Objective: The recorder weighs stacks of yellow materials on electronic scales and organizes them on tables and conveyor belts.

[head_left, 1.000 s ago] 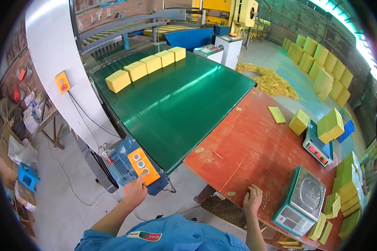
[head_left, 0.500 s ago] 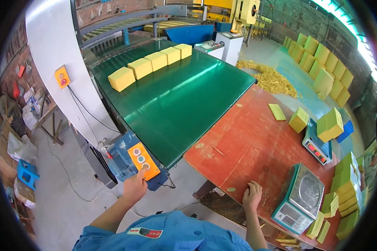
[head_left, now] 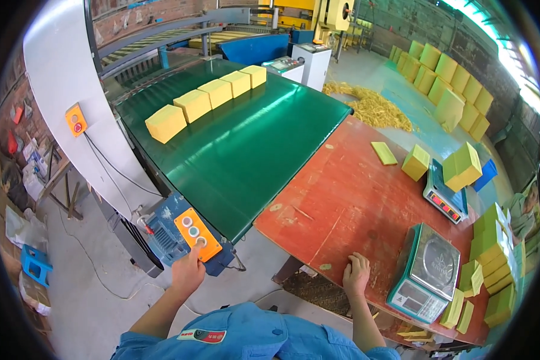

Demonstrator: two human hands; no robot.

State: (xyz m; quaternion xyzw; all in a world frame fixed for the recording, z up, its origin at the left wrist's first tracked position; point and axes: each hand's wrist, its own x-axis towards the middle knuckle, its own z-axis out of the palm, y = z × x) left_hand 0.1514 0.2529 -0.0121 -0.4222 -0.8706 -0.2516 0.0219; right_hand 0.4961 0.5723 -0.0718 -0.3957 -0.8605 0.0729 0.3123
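My left hand (head_left: 187, 273) is at an orange control box (head_left: 198, 234) with three round buttons. One finger reaches onto the lowest button and the others are curled in, holding nothing. My right hand (head_left: 356, 275) rests near the front edge of a red tabletop (head_left: 318, 210), fingers loosely bent and empty. Beyond the control box lies a green conveyor belt (head_left: 240, 162). A row of several yellow blocks crosses its far part; the nearest block (head_left: 165, 124) is at the left end.
A scale (head_left: 437, 264) stands right of my right hand, beside stacked yellow blocks (head_left: 492, 240). Farther back, another scale (head_left: 447, 191) carries a yellow block (head_left: 462, 168). A white machine panel (head_left: 60, 78) rises at left. Part of another person (head_left: 527, 210) shows at the right edge.
My view has turned a little. The row of yellow blocks has shifted slightly along the belt toward the red tabletop. Both hands keep their places, the left finger still on the button.
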